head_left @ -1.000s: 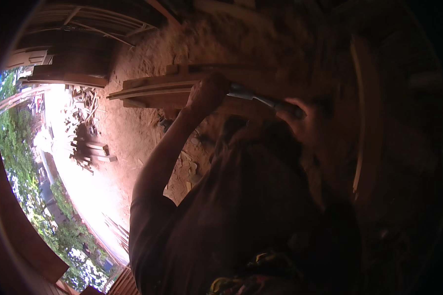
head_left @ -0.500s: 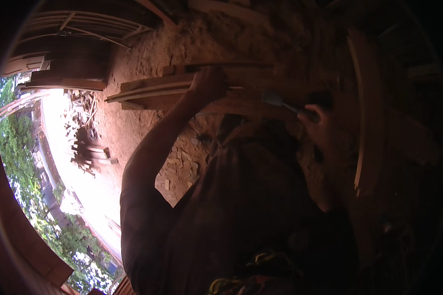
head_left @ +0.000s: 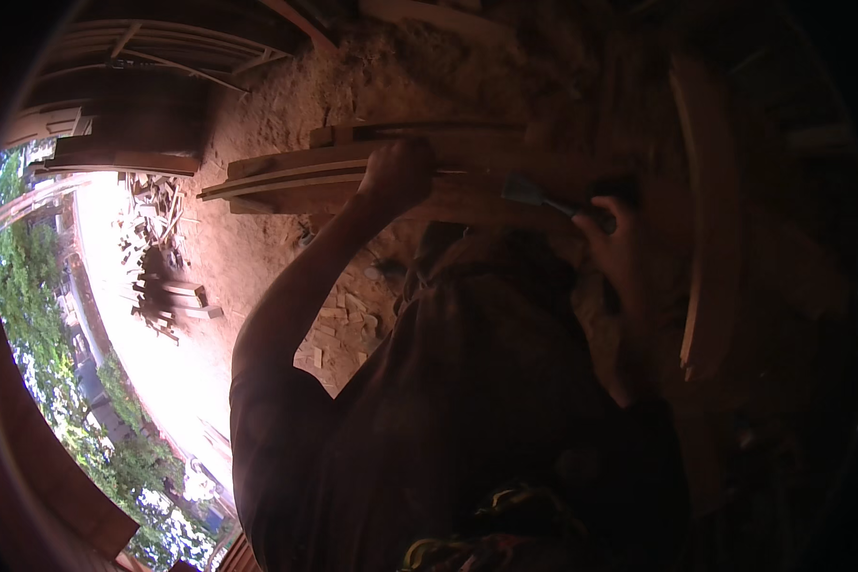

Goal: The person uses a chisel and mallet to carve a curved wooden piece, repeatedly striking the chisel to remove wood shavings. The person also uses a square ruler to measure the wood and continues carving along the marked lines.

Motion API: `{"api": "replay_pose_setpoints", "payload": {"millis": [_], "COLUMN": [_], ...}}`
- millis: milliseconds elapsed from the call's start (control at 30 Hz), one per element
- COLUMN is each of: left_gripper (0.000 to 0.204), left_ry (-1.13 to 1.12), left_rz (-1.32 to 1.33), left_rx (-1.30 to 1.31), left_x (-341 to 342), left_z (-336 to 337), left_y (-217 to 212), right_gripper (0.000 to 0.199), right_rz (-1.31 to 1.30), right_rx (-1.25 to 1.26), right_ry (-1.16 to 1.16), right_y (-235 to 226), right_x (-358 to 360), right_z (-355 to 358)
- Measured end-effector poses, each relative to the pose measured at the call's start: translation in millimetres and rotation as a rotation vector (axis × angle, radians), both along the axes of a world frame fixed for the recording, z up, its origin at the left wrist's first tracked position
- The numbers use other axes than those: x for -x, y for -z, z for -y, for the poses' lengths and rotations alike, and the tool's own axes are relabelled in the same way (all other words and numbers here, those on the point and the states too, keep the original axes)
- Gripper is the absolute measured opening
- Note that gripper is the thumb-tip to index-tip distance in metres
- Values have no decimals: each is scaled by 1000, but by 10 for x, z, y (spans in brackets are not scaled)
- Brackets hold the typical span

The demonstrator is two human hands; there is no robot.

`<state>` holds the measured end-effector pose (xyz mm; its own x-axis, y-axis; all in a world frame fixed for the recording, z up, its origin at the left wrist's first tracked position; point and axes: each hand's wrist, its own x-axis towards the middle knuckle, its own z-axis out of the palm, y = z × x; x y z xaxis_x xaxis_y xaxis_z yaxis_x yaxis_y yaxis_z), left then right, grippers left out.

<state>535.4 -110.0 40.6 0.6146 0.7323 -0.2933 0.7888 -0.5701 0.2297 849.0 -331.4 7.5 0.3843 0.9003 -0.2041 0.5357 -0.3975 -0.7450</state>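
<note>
The left hand (head_left: 398, 178) is closed on wooden strips (head_left: 300, 178), seemingly steadying them, while rightward the right hand (head_left: 608, 225) grips a tool (head_left: 524, 190), whose next move calls for careful aim.

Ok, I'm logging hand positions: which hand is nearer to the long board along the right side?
Right. The right hand, holding the bladed tool, is left of the long board, a gap between; the left hand is farther left, on narrow wooden strips.

Dark short-sleeved shirt (head_left: 448, 400); yellow-and-red patch (head_left: 496, 541), perhaps a print, low in front.
</note>
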Motion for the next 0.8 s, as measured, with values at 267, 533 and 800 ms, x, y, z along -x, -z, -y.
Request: {"api": "replay_pose_setpoints", "payload": {"millis": [267, 533, 800], "left_gripper": [8, 8, 39], "left_ry": [-180, -422, -1140], "left_rz": [254, 564, 443], "left_rx": [-92, -320, -334], "left_x": [79, 274, 2174], "left_z": [231, 206, 153], "left_y": [4, -39, -289], "right_gripper": [49, 50, 67], "right_rz": [29, 80, -70], "right_rx": [26, -64, -416], "right_ry": [-14, -46, 86], "right_y": [-93, -24, -287], "right_x": [42, 4, 420], "right_z": [-71, -105, -375]}}
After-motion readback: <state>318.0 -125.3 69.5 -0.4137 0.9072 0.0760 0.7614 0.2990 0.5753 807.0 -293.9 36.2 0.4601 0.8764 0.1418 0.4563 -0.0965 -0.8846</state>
